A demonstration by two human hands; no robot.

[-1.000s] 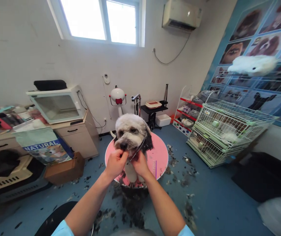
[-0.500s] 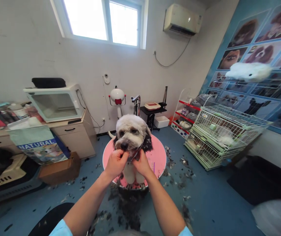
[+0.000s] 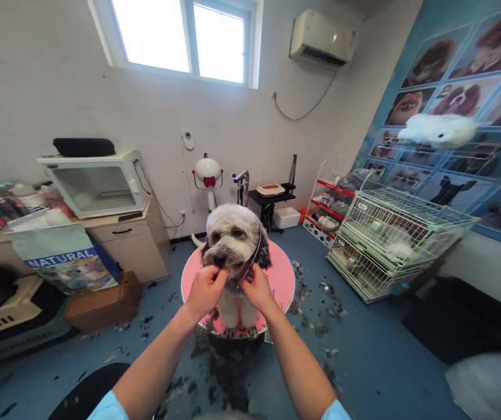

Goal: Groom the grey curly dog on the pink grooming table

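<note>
Dog on round pink table

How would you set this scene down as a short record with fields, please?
Animal: dog, pale face, dark ears
Support: round pink table
Left hand: fingers curled at the dog's muzzle; grip hidden
Right hand: near the dog's chin, beside a thin loop; grip unclear
Floor: blue, with scattered fur
Picture left: bag, box
Picture right: wire cages
Back wall: window, air conditioner

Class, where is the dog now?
In the head view, the dog is just left of centre, on the round pink table, with the left hand and right hand by its muzzle.
</note>
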